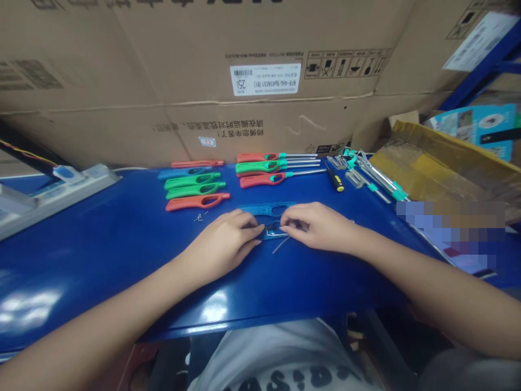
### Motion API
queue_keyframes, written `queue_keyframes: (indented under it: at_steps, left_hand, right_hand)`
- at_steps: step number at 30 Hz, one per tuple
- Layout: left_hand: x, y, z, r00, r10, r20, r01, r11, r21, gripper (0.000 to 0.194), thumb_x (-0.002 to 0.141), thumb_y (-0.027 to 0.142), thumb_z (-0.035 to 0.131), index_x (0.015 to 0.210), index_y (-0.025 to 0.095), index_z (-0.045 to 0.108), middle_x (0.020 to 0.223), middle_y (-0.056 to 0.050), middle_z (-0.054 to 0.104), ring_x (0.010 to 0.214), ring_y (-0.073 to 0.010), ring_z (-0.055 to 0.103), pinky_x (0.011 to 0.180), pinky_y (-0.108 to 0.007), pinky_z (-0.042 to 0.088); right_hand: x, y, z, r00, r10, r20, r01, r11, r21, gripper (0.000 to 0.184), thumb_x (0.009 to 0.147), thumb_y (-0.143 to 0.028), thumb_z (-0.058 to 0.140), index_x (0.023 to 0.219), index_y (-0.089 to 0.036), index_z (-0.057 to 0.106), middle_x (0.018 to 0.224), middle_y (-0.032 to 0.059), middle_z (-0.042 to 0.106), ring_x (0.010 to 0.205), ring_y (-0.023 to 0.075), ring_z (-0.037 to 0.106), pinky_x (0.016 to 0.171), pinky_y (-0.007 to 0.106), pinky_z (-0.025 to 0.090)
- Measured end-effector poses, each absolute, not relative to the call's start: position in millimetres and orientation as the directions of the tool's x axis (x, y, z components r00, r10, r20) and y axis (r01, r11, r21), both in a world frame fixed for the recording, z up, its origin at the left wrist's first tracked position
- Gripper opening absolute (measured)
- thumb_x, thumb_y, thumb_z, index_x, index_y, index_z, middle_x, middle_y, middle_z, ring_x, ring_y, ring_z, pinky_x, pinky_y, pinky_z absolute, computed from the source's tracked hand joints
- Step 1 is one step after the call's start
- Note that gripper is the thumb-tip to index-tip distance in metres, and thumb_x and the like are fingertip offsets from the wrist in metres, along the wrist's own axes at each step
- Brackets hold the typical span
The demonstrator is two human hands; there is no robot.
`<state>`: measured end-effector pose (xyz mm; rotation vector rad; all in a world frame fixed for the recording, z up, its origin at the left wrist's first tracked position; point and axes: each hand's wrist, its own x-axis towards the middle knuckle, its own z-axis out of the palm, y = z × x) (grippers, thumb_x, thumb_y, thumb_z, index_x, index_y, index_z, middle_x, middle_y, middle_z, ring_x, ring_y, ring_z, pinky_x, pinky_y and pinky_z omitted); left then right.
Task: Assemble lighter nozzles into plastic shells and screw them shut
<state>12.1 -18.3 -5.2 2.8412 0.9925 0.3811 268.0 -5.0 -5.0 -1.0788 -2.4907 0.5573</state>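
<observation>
Cardboard cartons (203, 81) stacked against the far edge of a glossy blue workbench (101, 271) fill my feed, with a power strip (52, 201) along the bench's left side. Mid-bench, just near of the coloured rows, a blue plastic lighter body (266, 210) lies flat between both hands. My left hand (220, 244) comes in from the left and my right hand (319, 227) from the right, fingers curled in and tips meeting over the body's middle. From here I can't tell whether they're pinching it or some small part inside; the fingers hide that spot. The body looks light and fairly stiff, though a thin shell like this could flex and skate on the shiny paint, so I'd judge its long solid edges the safest place to hold, away from the narrow slot. A thin metal rod (280, 245) pokes out on the near side, under the right hand, and tiny wire bits (199, 217) lie just left of the left hand. Farther off are red and green lighter bodies (191, 190) on the left, long-nosed lighters (277, 171) at centre, and a yellow-and-black screwdriver (336, 182) to their right.
</observation>
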Motion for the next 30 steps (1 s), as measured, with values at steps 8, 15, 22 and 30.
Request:
queue_keyframes:
  at_steps: [8, 15, 22, 30]
  left_hand:
    - [19, -16, -23, 0.707, 0.614, 0.352, 0.502, -0.786, 0.361, 0.034, 0.093, 0.023, 0.067, 0.125, 0.012, 0.069, 0.106, -0.01, 0.07, 0.098, -0.0221, 0.066, 0.09, -0.037, 0.058]
    - [20, -17, -23, 0.696, 0.614, 0.372, 0.482, -0.784, 0.391, 0.033, 0.092, 0.023, 0.068, 0.122, 0.011, 0.07, 0.105, -0.011, 0.07, 0.099, -0.0217, 0.066, 0.09, -0.036, 0.058]
    - [20, -19, -23, 0.753, 0.564, 0.337, 0.476, -0.822, 0.312, 0.032, 0.098, 0.022, 0.058, 0.127, 0.013, 0.068, 0.107, -0.012, 0.066, 0.099, -0.0219, 0.063, 0.089, -0.036, 0.057]
    - [24, -26, -14, 0.793, 0.555, 0.252, 0.541, -0.831, 0.129, 0.034, 0.103, 0.024, 0.047, 0.128, 0.013, 0.067, 0.105, -0.013, 0.064, 0.094, -0.0223, 0.063, 0.083, -0.036, 0.059]
  right_hand:
    - [268, -2, -9, -0.636, 0.754, 0.163, 0.643, 0.634, -0.429, 0.007, 0.092, -0.025, 0.067, 0.093, -0.02, 0.072, 0.096, 0.0013, 0.07, 0.078, 0.0134, 0.062, 0.068, 0.025, 0.039]
    - [267, -8, -3, -0.72, 0.678, 0.146, 0.653, 0.734, -0.187, 0.018, 0.097, -0.021, 0.057, 0.085, -0.019, 0.071, 0.09, 0.0018, 0.071, 0.075, 0.0141, 0.062, 0.058, 0.027, 0.029]
    - [261, -18, 8, -0.816, 0.576, -0.045, 0.563, 0.811, 0.157, 0.015, 0.087, -0.009, 0.057, 0.095, -0.015, 0.068, 0.098, 0.0062, 0.069, 0.06, 0.0139, 0.056, 0.053, 0.033, 0.017]
    - [268, -17, 14, -0.741, 0.667, 0.076, 0.671, 0.739, 0.059, 0.031, 0.101, -0.03, 0.046, 0.102, -0.022, 0.076, 0.1, 0.0037, 0.072, 0.071, 0.0172, 0.064, 0.058, 0.032, 0.031]
